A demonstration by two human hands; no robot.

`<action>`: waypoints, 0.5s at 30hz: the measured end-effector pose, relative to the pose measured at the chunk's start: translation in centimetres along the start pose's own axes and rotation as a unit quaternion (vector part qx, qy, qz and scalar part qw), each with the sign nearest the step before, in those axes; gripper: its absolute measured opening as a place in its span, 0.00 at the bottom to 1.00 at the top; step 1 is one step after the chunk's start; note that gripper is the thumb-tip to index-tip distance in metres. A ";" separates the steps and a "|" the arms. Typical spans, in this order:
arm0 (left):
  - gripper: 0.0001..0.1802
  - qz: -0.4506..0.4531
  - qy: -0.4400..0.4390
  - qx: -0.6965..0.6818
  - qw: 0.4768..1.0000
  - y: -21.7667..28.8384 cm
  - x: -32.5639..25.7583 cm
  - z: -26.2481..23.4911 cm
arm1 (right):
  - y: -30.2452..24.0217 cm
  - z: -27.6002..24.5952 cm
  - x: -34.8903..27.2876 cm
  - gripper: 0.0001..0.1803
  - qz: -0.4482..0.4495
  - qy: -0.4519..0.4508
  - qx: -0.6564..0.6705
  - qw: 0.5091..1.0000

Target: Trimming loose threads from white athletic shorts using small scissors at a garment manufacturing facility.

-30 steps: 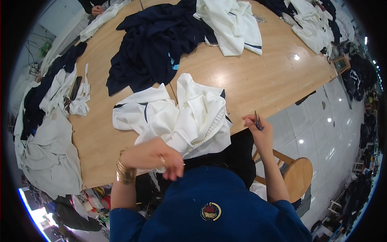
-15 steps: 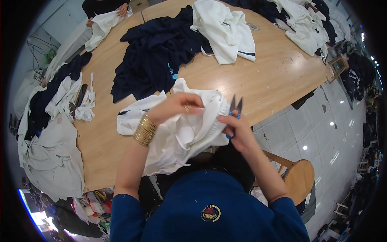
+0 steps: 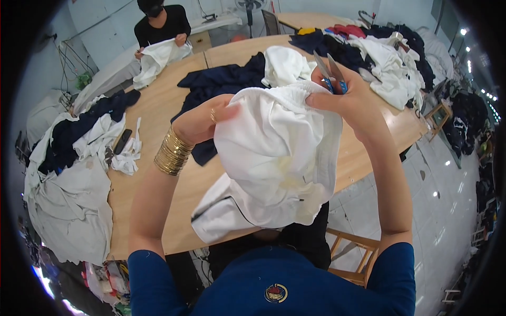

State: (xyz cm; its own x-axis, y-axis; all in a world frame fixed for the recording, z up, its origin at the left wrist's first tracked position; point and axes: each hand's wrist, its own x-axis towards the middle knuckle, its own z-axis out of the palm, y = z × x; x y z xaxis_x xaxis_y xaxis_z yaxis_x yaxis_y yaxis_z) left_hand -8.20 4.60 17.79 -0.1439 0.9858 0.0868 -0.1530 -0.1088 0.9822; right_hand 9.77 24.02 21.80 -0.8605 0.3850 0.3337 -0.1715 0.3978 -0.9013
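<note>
Pale walls [image 3: 103, 23] stood behind a wooden table [image 3: 158, 100], where navy cloth [image 3: 226, 76] lay toward the far edge and grey cloth [image 3: 74, 210] draped the left edge. Above the near edge hung a white garment [image 3: 274, 137], its striped lower part trailing there. Opening it out for a look seemed the step in hand. Its right hand [image 3: 342, 102] side was pinched at the band, that hand also grasping the scissors [image 3: 336, 68]; the left hand [image 3: 203, 121], blurred, met the upper left edge, its grip impossible to tell. Any snip would probably call for turning the blades, which stood parted and pointed away. Soft and creased, the garment showed a gathered band, a faint yellowish patch and, smallest, a dark speck.
</note>
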 end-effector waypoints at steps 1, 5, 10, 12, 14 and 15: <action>0.24 0.005 -0.001 0.005 1.000 0.7 0.1 0.4 | -0.2 -0.1 0.1 0.14 -0.007 0.001 -0.002 1.000; 0.20 0.007 0.147 0.016 0.989 2.8 0.0 0.5 | -0.8 0.3 -0.2 0.20 0.079 -0.092 -0.048 0.991; 0.18 0.090 0.222 -0.046 0.970 4.9 -0.2 -1.0 | 4.5 0.6 0.4 0.24 0.082 -0.176 -0.124 0.973; 0.19 0.107 0.206 -0.121 0.965 5.3 -0.9 -3.9 | 5.3 -0.5 1.0 0.18 0.049 -0.051 -0.178 0.981; 0.17 0.143 0.241 -0.122 0.952 5.8 -1.7 -3.6 | 5.5 -2.0 1.2 0.15 0.106 -0.020 -0.078 0.991; 0.14 0.180 0.276 -0.121 0.936 6.0 -2.0 -3.6 | 5.5 -2.7 1.2 0.12 0.162 0.011 0.024 0.986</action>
State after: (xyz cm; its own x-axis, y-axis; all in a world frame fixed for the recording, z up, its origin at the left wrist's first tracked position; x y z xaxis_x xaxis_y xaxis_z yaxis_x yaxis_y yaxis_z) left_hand -12.36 1.49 22.86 -0.7015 0.6710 0.2401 -0.2056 -0.5131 0.8334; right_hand 9.12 28.93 17.96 -0.8635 0.5034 0.0321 0.0872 0.2116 -0.9735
